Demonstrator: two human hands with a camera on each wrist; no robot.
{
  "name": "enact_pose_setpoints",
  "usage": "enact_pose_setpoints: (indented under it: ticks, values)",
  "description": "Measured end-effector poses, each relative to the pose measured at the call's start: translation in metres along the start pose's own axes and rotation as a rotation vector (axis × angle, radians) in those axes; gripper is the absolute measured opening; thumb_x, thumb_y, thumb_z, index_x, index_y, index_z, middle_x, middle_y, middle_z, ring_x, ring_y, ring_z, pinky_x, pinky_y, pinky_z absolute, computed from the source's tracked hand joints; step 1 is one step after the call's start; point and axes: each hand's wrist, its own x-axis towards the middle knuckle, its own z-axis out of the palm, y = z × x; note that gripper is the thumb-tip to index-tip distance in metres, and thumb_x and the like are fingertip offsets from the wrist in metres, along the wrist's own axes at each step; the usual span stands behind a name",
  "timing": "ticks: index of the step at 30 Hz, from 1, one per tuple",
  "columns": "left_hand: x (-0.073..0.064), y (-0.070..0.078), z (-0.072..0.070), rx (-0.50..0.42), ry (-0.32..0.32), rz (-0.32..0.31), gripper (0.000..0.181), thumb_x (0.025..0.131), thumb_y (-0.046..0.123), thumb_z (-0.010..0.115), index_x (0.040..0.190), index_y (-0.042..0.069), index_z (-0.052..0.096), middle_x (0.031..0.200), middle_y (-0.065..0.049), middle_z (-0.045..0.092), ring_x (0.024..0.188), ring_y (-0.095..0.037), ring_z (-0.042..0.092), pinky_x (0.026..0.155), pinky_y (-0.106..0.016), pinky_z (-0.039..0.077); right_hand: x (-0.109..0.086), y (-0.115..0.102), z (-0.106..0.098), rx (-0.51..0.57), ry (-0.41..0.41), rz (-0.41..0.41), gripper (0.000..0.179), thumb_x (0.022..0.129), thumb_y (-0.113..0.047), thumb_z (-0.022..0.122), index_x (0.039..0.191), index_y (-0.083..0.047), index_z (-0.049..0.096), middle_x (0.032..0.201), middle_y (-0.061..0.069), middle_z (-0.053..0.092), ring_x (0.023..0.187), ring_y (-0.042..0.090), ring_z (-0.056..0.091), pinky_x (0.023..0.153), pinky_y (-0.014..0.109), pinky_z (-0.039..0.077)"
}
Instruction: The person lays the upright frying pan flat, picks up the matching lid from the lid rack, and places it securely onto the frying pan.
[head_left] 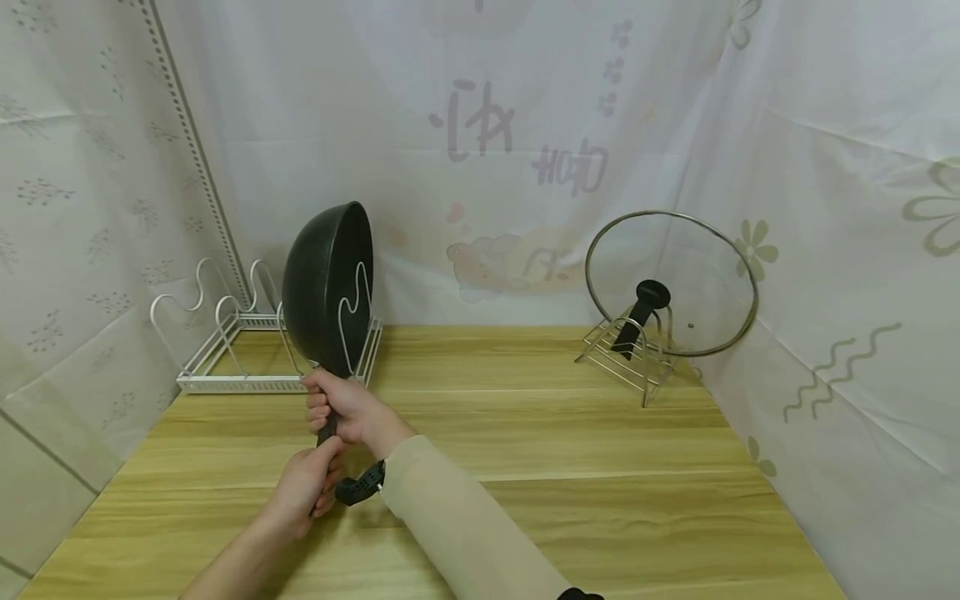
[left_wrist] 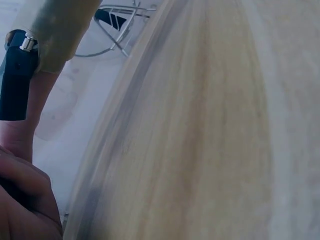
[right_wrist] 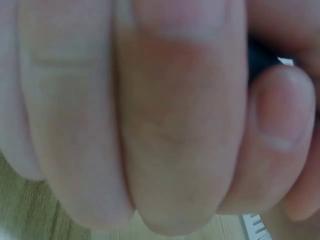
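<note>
A black wok [head_left: 318, 283] stands on edge, its open side facing right, in the right end of a white wire rack [head_left: 247, 384]. Both hands are on its dark handle [head_left: 327, 430], which points toward me. My right hand [head_left: 351, 410] grips the part nearest the bowl. Lower down, close to the handle's end, my left hand [head_left: 303, 483] holds on with curled fingers. In the right wrist view the curled fingers [right_wrist: 180, 125] of the right hand fill most of the picture and hide nearly all of the handle.
At the back right, a round glass lid [head_left: 708, 283] with a black knob [head_left: 652, 293] leans in a small metal wire stand [head_left: 645, 367]. Wood-grain tabletop [head_left: 525, 467] lies between rack and stand. Patterned white cloth [head_left: 495, 75] hangs behind and at both sides.
</note>
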Motion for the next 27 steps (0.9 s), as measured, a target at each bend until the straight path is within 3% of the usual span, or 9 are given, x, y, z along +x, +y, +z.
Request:
enact_pose_setpoints:
  ticks: [27]
  values:
    - [-0.0014,0.0003,0.0052,0.06,0.057,0.032,0.047,0.103,0.016,0.05,0.058,0.02,0.034,0.05,0.013,0.033,0.037,-0.004,0.027,0.036,-0.022,0.025,-0.0027,-0.0035,0.0008,-0.009,-0.01,0.012,0.049,0.113,-0.023,0.049,0.066,-0.023,0.035,0.06,-0.012,0.027,0.05,0.002,0.027,0.05,0.017,0.029]
